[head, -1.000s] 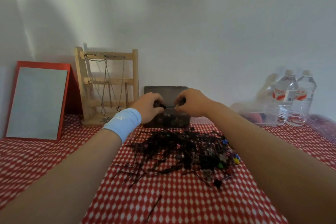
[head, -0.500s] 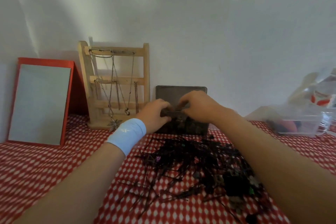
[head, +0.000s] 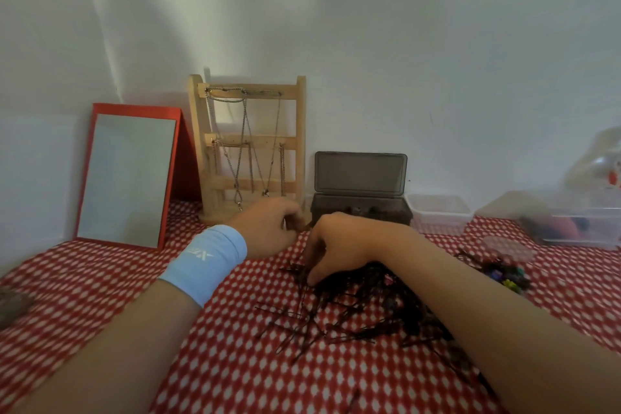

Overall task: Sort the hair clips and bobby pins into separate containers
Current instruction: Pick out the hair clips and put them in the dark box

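— Fingertips [head: 312, 274] of the right hand [head: 339, 249] point down, bunched together, into the far left edge of the bobby pins [head: 336, 316]. I cannot tell whether they have pinched one.
— And the left hand [head: 268, 228]?
— Its fingers curl round something thin and dark, probably a few pins, just left of the dark box [head: 361, 212], whose lid [head: 361, 175] stands open.
— Which way do the pins lie?
— Every way; it is a tangle. The loose ones at the left fringe fan outward, so pulling along a pin's length should free it. The right hand is the nearer.
— Is there room to carry?
— The box stands close beyond the heap, with nothing between. The white tub [head: 440, 215] sits just to its right. The hair clips [head: 504, 276] lie well to the right, past the forearm.
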Demonstrator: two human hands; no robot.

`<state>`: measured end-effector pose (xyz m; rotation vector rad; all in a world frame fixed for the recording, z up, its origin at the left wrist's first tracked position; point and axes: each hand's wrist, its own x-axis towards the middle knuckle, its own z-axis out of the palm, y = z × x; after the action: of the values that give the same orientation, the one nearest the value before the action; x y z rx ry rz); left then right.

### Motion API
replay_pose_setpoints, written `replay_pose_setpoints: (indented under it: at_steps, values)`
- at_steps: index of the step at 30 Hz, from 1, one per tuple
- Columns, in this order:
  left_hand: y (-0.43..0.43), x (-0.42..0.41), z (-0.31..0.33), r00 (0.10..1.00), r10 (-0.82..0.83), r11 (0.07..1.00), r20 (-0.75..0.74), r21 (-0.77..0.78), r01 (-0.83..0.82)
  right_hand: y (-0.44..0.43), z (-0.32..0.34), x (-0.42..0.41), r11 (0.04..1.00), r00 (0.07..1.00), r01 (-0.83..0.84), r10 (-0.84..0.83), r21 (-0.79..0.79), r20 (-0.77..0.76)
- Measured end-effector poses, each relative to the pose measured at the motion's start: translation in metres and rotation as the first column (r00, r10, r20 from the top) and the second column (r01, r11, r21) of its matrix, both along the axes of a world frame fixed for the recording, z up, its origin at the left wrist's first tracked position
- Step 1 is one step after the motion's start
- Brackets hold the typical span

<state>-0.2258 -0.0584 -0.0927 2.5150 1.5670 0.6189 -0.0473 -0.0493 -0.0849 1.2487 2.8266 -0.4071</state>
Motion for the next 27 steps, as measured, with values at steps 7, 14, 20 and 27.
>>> replay_pose_setpoints:
  at_steps: [7,14,20,27]
  values:
    - [0.004,-0.03,-0.011,0.977,0.208,0.978,0.044,0.009,-0.209,0.002,0.011,0.017,0.99,0.968,0.101,-0.122,-0.102,-0.22]
    - [0.009,-0.025,-0.025,0.954,0.297,0.942,0.038,-0.173,-0.287,0.035,0.022,0.042,0.903,0.81,0.419,-0.326,0.092,-0.487]
    - [0.007,-0.011,-0.016,0.961,0.222,0.975,0.166,-0.049,-0.217,0.055,0.02,0.068,0.855,0.806,0.486,-0.358,0.181,-0.472]
    - [0.007,0.033,-0.007,0.989,0.067,0.995,0.13,0.06,-0.075,0.027,0.008,0.072,0.966,0.962,0.212,-0.18,0.147,-0.204]
